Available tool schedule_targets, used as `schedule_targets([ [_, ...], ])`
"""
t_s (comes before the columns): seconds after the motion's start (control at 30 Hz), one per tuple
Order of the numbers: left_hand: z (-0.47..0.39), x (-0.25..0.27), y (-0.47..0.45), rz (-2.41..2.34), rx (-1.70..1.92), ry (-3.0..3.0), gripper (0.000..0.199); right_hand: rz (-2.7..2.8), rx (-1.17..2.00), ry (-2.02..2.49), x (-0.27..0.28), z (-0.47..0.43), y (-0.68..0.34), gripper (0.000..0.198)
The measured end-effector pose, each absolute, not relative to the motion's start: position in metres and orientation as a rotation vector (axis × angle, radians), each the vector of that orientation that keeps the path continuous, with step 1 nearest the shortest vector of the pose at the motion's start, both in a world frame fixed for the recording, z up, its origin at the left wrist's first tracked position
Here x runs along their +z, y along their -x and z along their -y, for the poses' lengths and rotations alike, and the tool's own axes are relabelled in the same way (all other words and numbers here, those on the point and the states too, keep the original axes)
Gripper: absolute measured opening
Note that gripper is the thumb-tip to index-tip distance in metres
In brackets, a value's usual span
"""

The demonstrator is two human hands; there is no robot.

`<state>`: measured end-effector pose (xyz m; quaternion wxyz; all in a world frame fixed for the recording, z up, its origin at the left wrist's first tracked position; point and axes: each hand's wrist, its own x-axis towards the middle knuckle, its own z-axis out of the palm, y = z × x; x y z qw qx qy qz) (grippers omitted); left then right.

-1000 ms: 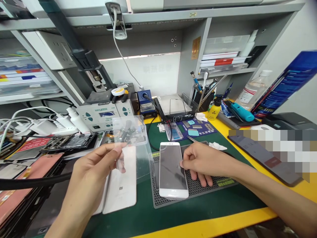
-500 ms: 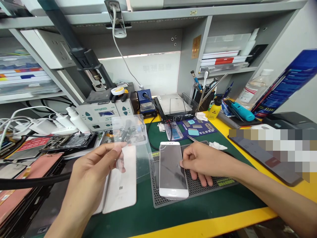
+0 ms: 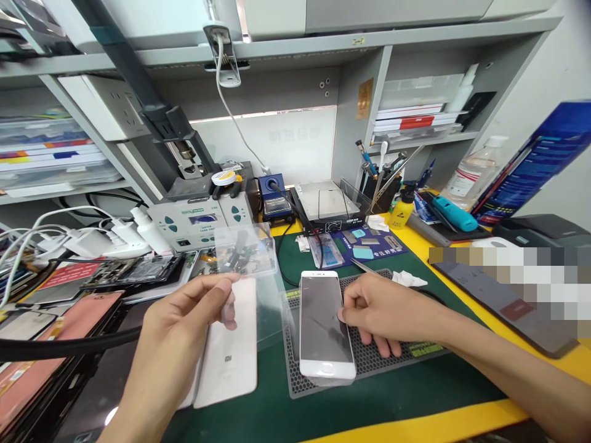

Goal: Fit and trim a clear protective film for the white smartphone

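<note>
A white smartphone (image 3: 325, 326) with a dark screen lies face up on a honeycomb-patterned grey pad (image 3: 383, 351). My right hand (image 3: 376, 317) is closed at its right edge, thumb and forefinger pinching the side while the other fingers curl below. Between thumb and forefinger, my left hand (image 3: 189, 329) holds up a clear plastic film (image 3: 270, 311), left of the phone. Behind the film, a white phone back cover (image 3: 233, 363) with an "MI" logo lies on the green mat. Clear plastic also shows under the phone's lower edge.
Phone parts (image 3: 133, 274) and a black cable (image 3: 69, 347) crowd the left. At the back stand a rework station (image 3: 203, 218), a flat heating plate (image 3: 330, 203) and a yellow bottle (image 3: 402, 209). Tweezers (image 3: 363, 266) and crumpled tissue (image 3: 409, 278) lie beyond my right hand.
The view has tilted up slightly, so everything sits lower in it. A bright line at the screen's top left corner no longer shows. Both hands keep their grips.
</note>
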<state>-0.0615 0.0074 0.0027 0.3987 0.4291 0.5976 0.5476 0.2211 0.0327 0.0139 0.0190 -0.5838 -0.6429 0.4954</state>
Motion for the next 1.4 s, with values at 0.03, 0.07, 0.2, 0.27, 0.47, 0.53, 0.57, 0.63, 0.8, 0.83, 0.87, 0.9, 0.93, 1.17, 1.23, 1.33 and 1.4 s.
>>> schedule_targets([
  [0.03,-0.007,0.002,0.061,-1.518,1.378,-1.091,0.028,1.991,1.545,1.815,0.014,-0.033,-0.221,0.029],
  [0.07,-0.007,0.002,0.061,-1.519,1.37,-1.098,0.029,1.989,1.55,1.816,0.014,-0.033,-0.221,0.029],
  [0.2,-0.007,-0.001,0.063,-1.493,1.362,-1.125,0.029,1.974,1.568,1.802,0.01,-0.033,-0.222,0.029],
  [0.27,-0.006,-0.002,0.064,-1.468,1.365,-1.141,0.028,1.934,1.568,1.766,0.009,-0.033,-0.223,0.028],
  [0.47,-0.007,0.0,0.063,-1.423,1.399,-1.143,0.034,1.769,1.564,1.572,0.015,-0.032,-0.223,0.026],
  [0.53,-0.008,0.001,0.062,-1.42,1.4,-1.139,0.037,1.692,1.549,1.523,0.017,-0.033,-0.225,0.025],
  [0.57,-0.008,0.002,0.062,-1.419,1.4,-1.142,0.038,1.654,1.533,1.492,0.017,-0.035,-0.226,0.024],
  [0.63,-0.008,0.002,0.061,-1.416,1.404,-1.154,0.038,1.579,1.489,1.414,0.016,-0.037,-0.229,0.022],
  [0.8,-0.006,0.004,0.059,-1.404,1.394,-1.154,0.039,1.484,1.436,1.239,0.01,-0.039,-0.237,0.023],
  [0.83,-0.006,0.005,0.057,-1.404,1.393,-1.152,0.038,1.487,1.433,1.217,0.01,-0.039,-0.237,0.024],
  [0.87,-0.005,0.006,0.056,-1.402,1.392,-1.149,0.038,1.493,1.43,1.194,0.009,-0.039,-0.237,0.025],
  [0.9,-0.005,0.007,0.055,-1.397,1.391,-1.149,0.038,1.501,1.427,1.172,0.009,-0.039,-0.238,0.026],
  [0.93,-0.005,0.008,0.054,-1.389,1.391,-1.149,0.038,1.512,1.425,1.155,0.008,-0.038,-0.238,0.026],
  [1.17,-0.002,0.012,0.05,-1.324,1.329,-1.176,0.033,1.588,1.395,1.108,0.001,-0.037,-0.24,0.029],
  [1.23,-0.001,0.012,0.049,-1.31,1.321,-1.178,0.031,1.589,1.404,1.084,0.001,-0.038,-0.239,0.029],
  [1.33,-0.001,0.013,0.048,-1.299,1.298,-1.171,0.03,1.59,1.408,1.068,0.001,-0.038,-0.237,0.028],
  [1.4,0.0,0.013,0.046,-1.282,1.293,-1.167,0.03,1.596,1.413,1.049,0.001,-0.038,-0.236,0.027],
])
